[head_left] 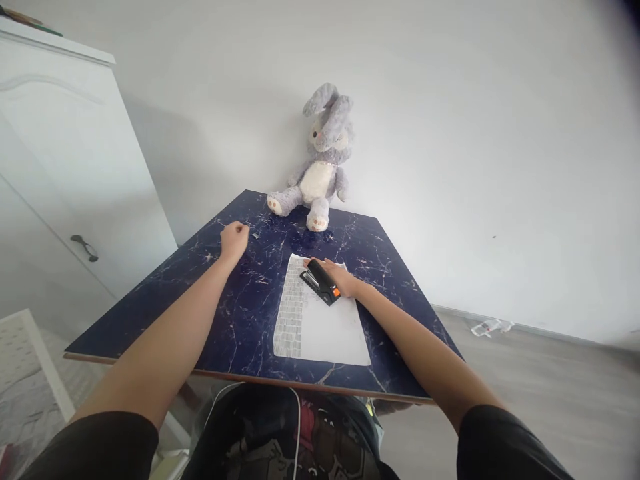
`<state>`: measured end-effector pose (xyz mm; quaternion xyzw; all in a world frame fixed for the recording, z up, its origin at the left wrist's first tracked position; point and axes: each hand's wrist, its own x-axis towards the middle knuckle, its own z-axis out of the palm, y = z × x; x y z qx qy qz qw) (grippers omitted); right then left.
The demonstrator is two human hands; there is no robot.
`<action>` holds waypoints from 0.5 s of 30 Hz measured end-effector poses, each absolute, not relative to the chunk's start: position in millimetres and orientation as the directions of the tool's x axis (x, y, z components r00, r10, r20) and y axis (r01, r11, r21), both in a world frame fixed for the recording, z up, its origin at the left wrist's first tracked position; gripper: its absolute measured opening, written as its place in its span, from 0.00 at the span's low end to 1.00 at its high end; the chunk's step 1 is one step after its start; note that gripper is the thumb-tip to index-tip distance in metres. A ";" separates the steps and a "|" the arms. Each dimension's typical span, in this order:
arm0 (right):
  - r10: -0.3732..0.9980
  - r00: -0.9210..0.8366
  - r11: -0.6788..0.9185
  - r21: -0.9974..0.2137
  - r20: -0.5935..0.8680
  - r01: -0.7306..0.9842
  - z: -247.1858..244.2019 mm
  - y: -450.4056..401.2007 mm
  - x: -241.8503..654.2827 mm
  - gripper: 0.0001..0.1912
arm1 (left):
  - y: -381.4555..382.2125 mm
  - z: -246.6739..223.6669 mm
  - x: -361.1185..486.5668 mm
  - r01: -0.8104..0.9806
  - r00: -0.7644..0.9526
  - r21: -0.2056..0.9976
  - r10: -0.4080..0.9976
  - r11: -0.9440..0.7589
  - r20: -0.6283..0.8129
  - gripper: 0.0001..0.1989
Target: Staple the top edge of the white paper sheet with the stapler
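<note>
A sheet of white paper (333, 333) with rows of grey marks down its left side lies near the front of the dark blue marbled table (250, 300). On its upper part rests a black stapler (321, 283) with an orange piece at one end. My right hand (341, 275) lies flat on the paper, fingers stretched out behind the stapler and partly hidden by it. My left hand (235, 239) is closed at the table's left side, its fingers curled; what they hold, if anything, is hidden. A tiny object (256, 235) lies just right of it.
A grey plush rabbit (317, 177) sits at the table's back edge against the wall. A white cabinet (65, 167) stands at the left. Clear plastic packaging (490, 327) lies on the floor at the right.
</note>
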<state>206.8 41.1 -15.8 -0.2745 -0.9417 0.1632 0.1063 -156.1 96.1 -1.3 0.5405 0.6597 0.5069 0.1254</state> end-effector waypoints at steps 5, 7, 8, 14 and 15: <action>0.786 -0.556 0.596 -0.572 0.272 0.563 -3.3 30.8 205.9 0.24 | 70.1 11.3 -103.4 0.561 0.422 0.537 0.775 -0.631 0.470 0.16; 0.850 -0.456 0.506 -0.652 0.264 0.565 8.9 21.6 206.8 0.28 | 58.6 14.5 -90.8 0.475 0.581 0.553 0.716 -0.684 0.386 0.19; 0.847 -0.474 0.499 -0.668 0.240 0.552 15.4 15.2 208.1 0.28 | 54.0 14.9 -86.9 0.453 0.644 0.564 0.690 -0.691 0.329 0.20; 0.775 -0.608 0.609 -0.459 0.171 0.647 33.6 -21.3 218.6 0.17 | 45.8 9.0 -79.7 0.407 0.859 0.470 0.503 -0.783 0.095 0.41; 0.787 -0.584 0.602 -0.453 0.198 0.658 32.4 -22.6 221.2 0.15 | 46.2 8.6 -79.5 0.404 0.864 0.464 0.495 -0.788 0.088 0.42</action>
